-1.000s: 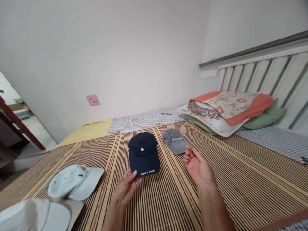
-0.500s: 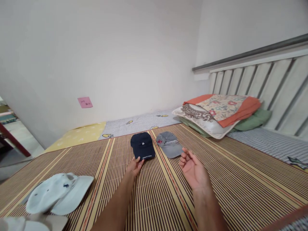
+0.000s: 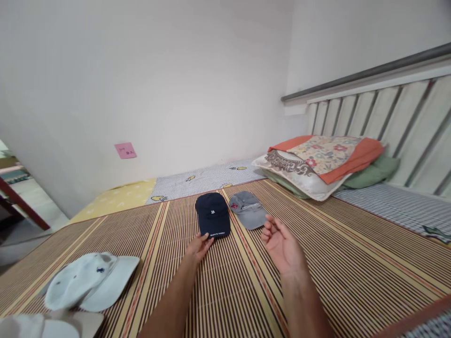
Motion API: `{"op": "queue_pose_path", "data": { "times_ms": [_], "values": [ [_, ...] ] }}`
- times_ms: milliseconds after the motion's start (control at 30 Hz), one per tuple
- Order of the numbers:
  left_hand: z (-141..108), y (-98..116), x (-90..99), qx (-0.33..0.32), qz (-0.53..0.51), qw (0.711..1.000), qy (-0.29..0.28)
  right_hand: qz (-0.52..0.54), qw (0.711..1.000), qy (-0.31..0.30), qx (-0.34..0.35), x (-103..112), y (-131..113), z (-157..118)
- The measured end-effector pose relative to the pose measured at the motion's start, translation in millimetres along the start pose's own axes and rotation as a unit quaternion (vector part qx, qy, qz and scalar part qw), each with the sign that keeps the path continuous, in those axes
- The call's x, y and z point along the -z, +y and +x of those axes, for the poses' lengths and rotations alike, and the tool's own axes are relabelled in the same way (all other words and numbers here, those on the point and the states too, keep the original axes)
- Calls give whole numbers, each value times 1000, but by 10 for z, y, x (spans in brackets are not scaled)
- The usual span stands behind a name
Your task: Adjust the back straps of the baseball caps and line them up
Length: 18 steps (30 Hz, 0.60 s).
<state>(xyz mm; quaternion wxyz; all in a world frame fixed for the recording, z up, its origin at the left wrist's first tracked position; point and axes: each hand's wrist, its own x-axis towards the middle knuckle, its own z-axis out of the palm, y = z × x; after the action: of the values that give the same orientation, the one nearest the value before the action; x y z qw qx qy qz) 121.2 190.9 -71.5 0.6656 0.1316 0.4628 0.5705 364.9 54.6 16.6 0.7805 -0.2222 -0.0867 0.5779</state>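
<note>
A: What sits at the centre?

B: A navy cap (image 3: pixel 213 209), crown toward the far edge of a striped mat (image 3: pixel 229 295), brim toward the person. The left hand (image 3: pixel 199 246) pinches the brim's near left corner between thumb and fingers. Whether the cap rests fully on the mat cannot be told.

A: The risk there?

B: A one-sided grip. Held only at a corner, the cap could swing or tip if lifted, and a hard squeeze might bend the brim.

A: And beside it?

B: A gray cap (image 3: pixel 251 213), just to the right, also near the mat's far edge. The gap is narrow; a slight rightward slip could push one cap into the other and knock both askew.

A: The other hand?

B: The right hand (image 3: pixel 282 246) lies palm up, fingers loosely curled at the gray brim, gripping nothing that shows. Contact cannot be told; a careless brush might turn that cap.

A: Farther out?

B: A pale blue cap (image 3: pixel 82 284) lies toward the mat's left edge, near whitish headwear (image 3: pixel 24 326) cut off by the view. A wide leftward sweep of the forearm could catch its brim. Pillows (image 3: pixel 317 173) occupy the far right corner, apart from the caps.
</note>
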Motion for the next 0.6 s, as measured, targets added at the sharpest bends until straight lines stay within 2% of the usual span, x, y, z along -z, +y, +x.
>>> {"op": "queue_pose_path", "data": {
  "times_ms": [167,400,600],
  "values": [
    [-10,-8,10,19,0,1000,6,-6,1000,-3,-5,5,23,9],
    [-30,-37,-32,79,1,996,28,-6,1000,0,-12,-3,21,21],
    [-82,-137,-63,75,-28,996,46,-13,1000,2,-10,-5,33,22]
  ]
}}
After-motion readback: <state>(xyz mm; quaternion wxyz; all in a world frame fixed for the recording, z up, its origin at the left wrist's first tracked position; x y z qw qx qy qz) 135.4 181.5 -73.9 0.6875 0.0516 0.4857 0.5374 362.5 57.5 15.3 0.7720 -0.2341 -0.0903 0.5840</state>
